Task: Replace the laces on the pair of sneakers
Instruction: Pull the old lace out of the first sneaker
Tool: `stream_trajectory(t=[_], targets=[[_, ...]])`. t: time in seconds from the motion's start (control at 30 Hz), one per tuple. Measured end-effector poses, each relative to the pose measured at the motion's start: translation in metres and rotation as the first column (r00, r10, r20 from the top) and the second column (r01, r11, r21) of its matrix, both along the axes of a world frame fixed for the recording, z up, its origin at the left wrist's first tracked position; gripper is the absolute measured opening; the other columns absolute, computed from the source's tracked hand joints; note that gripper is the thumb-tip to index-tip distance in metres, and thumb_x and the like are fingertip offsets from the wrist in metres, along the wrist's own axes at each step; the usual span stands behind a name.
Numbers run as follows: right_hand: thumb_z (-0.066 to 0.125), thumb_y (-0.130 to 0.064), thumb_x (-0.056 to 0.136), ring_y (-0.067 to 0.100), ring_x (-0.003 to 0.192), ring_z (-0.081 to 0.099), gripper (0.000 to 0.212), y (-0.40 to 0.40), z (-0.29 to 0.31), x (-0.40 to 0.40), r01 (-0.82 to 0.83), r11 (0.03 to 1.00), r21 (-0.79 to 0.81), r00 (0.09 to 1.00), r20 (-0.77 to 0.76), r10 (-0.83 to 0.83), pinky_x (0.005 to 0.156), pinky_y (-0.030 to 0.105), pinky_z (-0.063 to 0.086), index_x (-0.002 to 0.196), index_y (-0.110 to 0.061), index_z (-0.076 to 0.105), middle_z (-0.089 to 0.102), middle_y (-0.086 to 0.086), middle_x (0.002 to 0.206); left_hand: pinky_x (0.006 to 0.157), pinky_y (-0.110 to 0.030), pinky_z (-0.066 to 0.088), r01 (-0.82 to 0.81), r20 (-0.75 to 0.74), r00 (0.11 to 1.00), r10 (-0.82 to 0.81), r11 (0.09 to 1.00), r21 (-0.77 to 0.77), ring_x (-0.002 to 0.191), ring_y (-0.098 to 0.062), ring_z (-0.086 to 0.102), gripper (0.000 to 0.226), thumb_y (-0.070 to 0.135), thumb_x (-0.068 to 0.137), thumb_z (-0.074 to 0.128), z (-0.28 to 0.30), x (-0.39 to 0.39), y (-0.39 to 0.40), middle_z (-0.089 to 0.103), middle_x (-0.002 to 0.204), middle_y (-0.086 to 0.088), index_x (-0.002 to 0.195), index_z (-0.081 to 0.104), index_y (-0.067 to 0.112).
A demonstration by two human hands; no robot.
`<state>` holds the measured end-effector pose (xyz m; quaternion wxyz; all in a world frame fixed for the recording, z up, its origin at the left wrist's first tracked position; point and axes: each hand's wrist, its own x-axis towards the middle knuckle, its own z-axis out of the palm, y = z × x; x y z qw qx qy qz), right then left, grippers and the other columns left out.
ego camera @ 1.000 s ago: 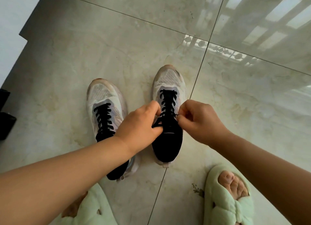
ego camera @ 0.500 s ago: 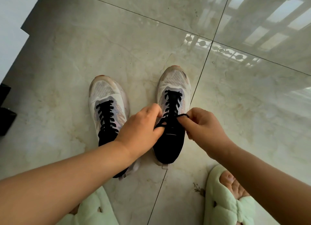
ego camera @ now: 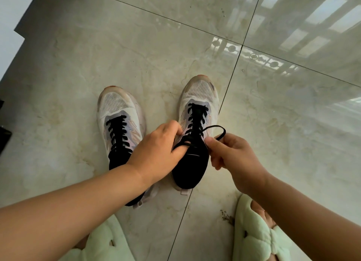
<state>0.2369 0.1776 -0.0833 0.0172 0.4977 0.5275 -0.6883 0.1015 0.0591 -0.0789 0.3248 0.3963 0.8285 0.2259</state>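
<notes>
- Floor [ego camera: 78, 55]: glossy marble-look tiles, dark grout lines crossing.
- Two sneakers, white mesh toes, black collars, side by side mid-floor: left sneaker [ego camera: 119, 114] laced; right sneaker [ego camera: 199, 96] beside a grout line.
- Two puffy green slippers [ego camera: 254, 233] at the floor's near edge.
- Left hand [ego camera: 156, 153]: fingers curled, holding the black lace [ego camera: 220, 131] at the right sneaker's top eyelets.
- Right hand [ego camera: 232, 155]: thumb and forefinger pinch the lace's loop.

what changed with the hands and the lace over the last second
The right hand has drawn away from the right sneaker, pulling the black lace out into an open loop; before, it was pinched short and close against the eyelets. The left hand still holds the other lace end at the tongue. Both sneakers, the left sneaker included, stayed put on the floor.
</notes>
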Motion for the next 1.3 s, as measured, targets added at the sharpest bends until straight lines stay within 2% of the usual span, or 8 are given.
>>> stream_trajectory(t=[0.1, 0.17, 0.27, 0.5, 0.63, 0.8, 0.97, 1.3], targets=[[0.063, -0.023, 0.087, 0.013, 0.047, 0.051, 0.024, 0.005, -0.005, 0.0, -0.129, 0.945, 0.3, 0.991, 0.071, 0.113, 0.045, 0.021, 0.04, 0.071, -0.007, 0.055, 0.055, -0.001, 0.053, 0.071, -0.031, 0.047, 0.008, -0.002, 1.0, -0.008, 1.0, -0.004, 0.081, -0.016, 0.054, 0.018, 0.032, 0.086, 0.057, -0.001, 0.0, -0.001, 0.055, 0.096, 0.006, 0.099, 0.047, 0.024], [0.061, -0.024, 0.088, 0.013, 0.051, 0.044, 0.028, 0.016, -0.011, 0.004, -0.333, 0.756, 0.564, 0.939, 0.272, 0.211, 0.046, 0.02, 0.033, 0.068, -0.009, 0.048, 0.049, -0.001, 0.056, 0.067, -0.026, 0.045, 0.003, 0.0, 1.0, -0.003, 1.0, -0.009, 0.075, -0.011, 0.052, 0.018, 0.033, 0.086, 0.057, -0.001, 0.0, -0.003, 0.054, 0.096, 0.008, 0.1, 0.047, 0.026], [0.059, -0.022, 0.09, 0.01, 0.056, 0.041, 0.022, 0.029, -0.017, 0.014, -0.408, 0.665, 0.626, 0.904, 0.381, 0.196, 0.049, 0.022, 0.028, 0.073, -0.013, 0.048, 0.048, -0.004, 0.062, 0.065, -0.023, 0.043, -0.003, 0.012, 1.0, 0.003, 1.0, -0.019, 0.07, -0.007, 0.049, 0.022, 0.035, 0.084, 0.057, -0.002, 0.001, -0.005, 0.054, 0.098, 0.01, 0.103, 0.047, 0.027], [0.06, -0.017, 0.08, -0.001, 0.054, 0.04, 0.01, 0.004, 0.004, 0.016, -0.261, 0.481, 0.837, 0.919, 0.063, 0.389, 0.05, 0.013, 0.036, 0.083, -0.014, 0.05, 0.038, -0.018, 0.069, 0.055, -0.015, 0.033, 0.043, -0.098, 0.994, -0.045, 0.999, -0.021, 0.058, -0.003, 0.046, 0.039, 0.052, 0.076, 0.049, 0.0, 0.001, -0.006, 0.047, 0.103, 0.017, 0.108, 0.047, 0.029], [0.057, -0.012, 0.083, 0.019, 0.06, 0.059, 0.015, 0.004, 0.005, 0.01, -0.393, 0.37, 0.842, 0.849, 0.177, 0.499, 0.051, 0.032, 0.05, 0.091, -0.007, 0.068, 0.06, 0.0, 0.078, 0.057, -0.021, 0.038, 0.073, -0.109, 0.992, -0.07, 0.997, 0.023, 0.056, -0.004, 0.044, 0.043, 0.051, 0.076, 0.049, 0.002, 0.002, -0.003, 0.044, 0.105, 0.016, 0.112, 0.049, 0.027], [0.058, -0.004, 0.08, 0.028, 0.051, 0.053, 0.009, 0.016, -0.002, 0.012, -0.47, 0.194, 0.861, 0.78, 0.303, 0.547, 0.048, 0.027, 0.043, 0.074, -0.001, 0.064, 0.057, 0.009, 0.066, 0.068, -0.029, 0.048, 0.078, -0.067, 0.995, -0.075, 0.996, 0.042, 0.069, -0.01, 0.052, 0.033, 0.034, 0.083, 0.056, 0.003, 0.002, -0.002, 0.046, 0.113, 0.012, 0.114, 0.05, 0.026], [0.063, 0.007, 0.075, 0.033, 0.05, 0.053, 0.009, 0.033, -0.012, 0.023, -0.596, 0.178, 0.783, 0.763, 0.484, 0.429, 0.048, 0.027, 0.035, 0.068, 0.001, 0.06, 0.054, 0.012, 0.062, 0.071, -0.034, 0.05, 0.084, -0.081, 0.993, -0.081, 0.996, 0.039, 0.082, -0.018, 0.058, 0.032, 0.026, 0.084, 0.057, 0.003, 0.005, -0.002, 0.046, 0.116, 0.01, 0.115, 0.049, 0.024], [0.059, -0.006, 0.083, 0.027, 0.054, 0.054, 0.01, 0.023, -0.001, 0.01, -0.435, 0.141, 0.889, 0.739, 0.264, 0.62, 0.051, 0.03, 0.047, 0.082, -0.004, 0.069, 0.058, 0.007, 0.067, 0.072, -0.035, 0.05, 0.088, -0.074, 0.994, -0.085, 0.995, 0.04, 0.082, -0.019, 0.058, 0.034, 0.025, 0.084, 0.058, 0.004, 0.005, -0.003, 0.046, 0.117, 0.009, 0.117, 0.049, 0.022]])
